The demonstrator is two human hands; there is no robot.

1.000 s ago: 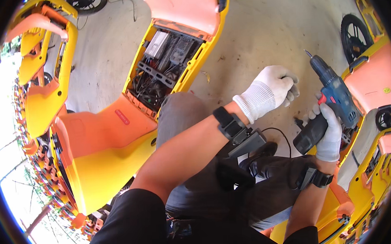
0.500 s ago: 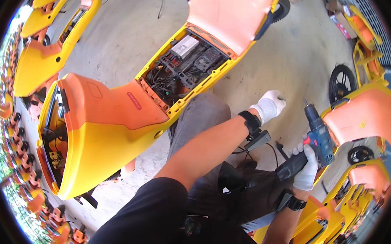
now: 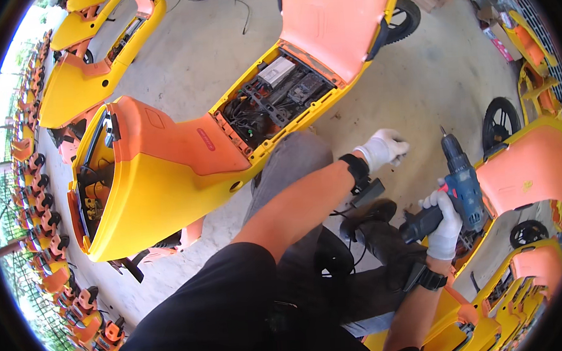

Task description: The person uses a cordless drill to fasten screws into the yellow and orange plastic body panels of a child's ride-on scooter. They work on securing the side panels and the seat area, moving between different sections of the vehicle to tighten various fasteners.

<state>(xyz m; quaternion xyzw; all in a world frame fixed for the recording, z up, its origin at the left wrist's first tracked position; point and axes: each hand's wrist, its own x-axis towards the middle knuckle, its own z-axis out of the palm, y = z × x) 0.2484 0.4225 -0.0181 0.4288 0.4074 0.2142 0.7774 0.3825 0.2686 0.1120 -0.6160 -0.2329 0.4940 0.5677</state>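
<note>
My right hand, in a white glove, grips a blue and black cordless drill by its handle, its bit pointing away from me. My left hand, also gloved, hovers over the floor left of the drill. Its fingers are curled in, and whatever may be inside them is hidden. Left of my hands stands a yellow and orange scooter body. Its middle compartment lies uncovered, showing dark cables, black brackets and a silver box.
Another yellow and orange scooter stands close on the right, with a black wheel beyond it. More scooters stand at the upper left, and a long row lines the left edge. A thin cable lies on the concrete floor.
The view has shifted a little, moving the scooters right in the picture. My left fingers have loosened slightly from a tighter fist. The drill stays in my right hand.
</note>
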